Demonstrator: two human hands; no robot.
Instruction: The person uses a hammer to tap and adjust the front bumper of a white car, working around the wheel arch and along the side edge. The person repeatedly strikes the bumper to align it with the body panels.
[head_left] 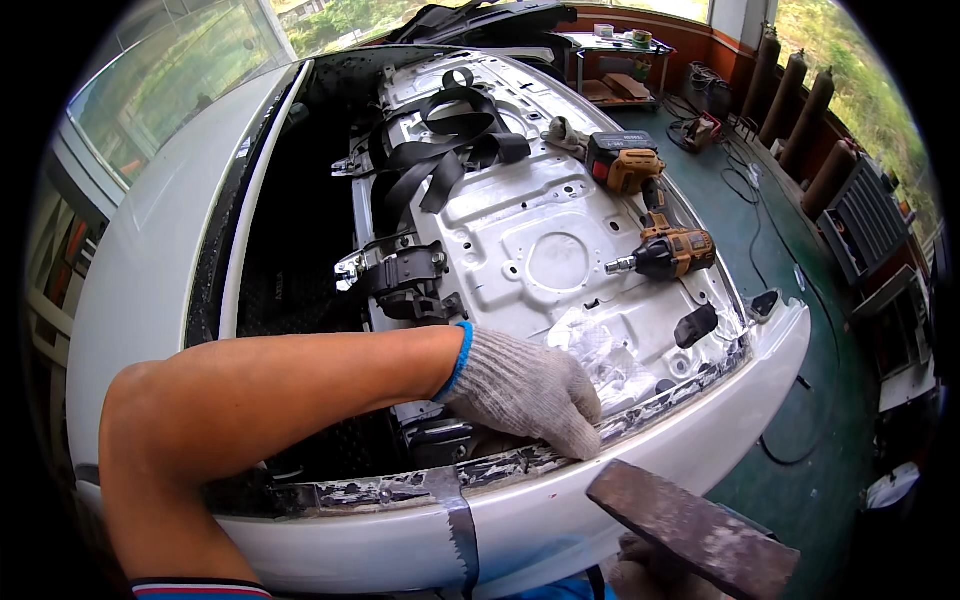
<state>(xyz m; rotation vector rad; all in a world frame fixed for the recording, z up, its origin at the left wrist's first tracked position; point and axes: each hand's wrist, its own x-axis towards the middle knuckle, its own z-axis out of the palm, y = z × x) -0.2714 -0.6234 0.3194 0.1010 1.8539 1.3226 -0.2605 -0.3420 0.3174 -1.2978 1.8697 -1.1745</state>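
My left hand (525,390), in a grey knit glove with a blue cuff, presses down at the black, ragged adhesive strip (390,490) along the edge of the window opening. Its fingers are curled closed; whatever they grip is hidden beneath them. At the lower right, my right hand (640,575) shows only partly, under a heavy hammer (690,530) with a long, worn, rusty brown rectangular head. The hammer's handle is out of sight. Its head hangs just over the white car body (560,500), near my left hand. Crumpled clear plastic (605,365) lies beyond the glove.
An orange and black cordless impact wrench (660,245) lies on the bare metal shelf (520,210). Black seat belts (440,150) are heaped toward the far side. Gas cylinders (805,115), a cart (620,65) and cables stand or lie on the green floor (740,420) to the right.
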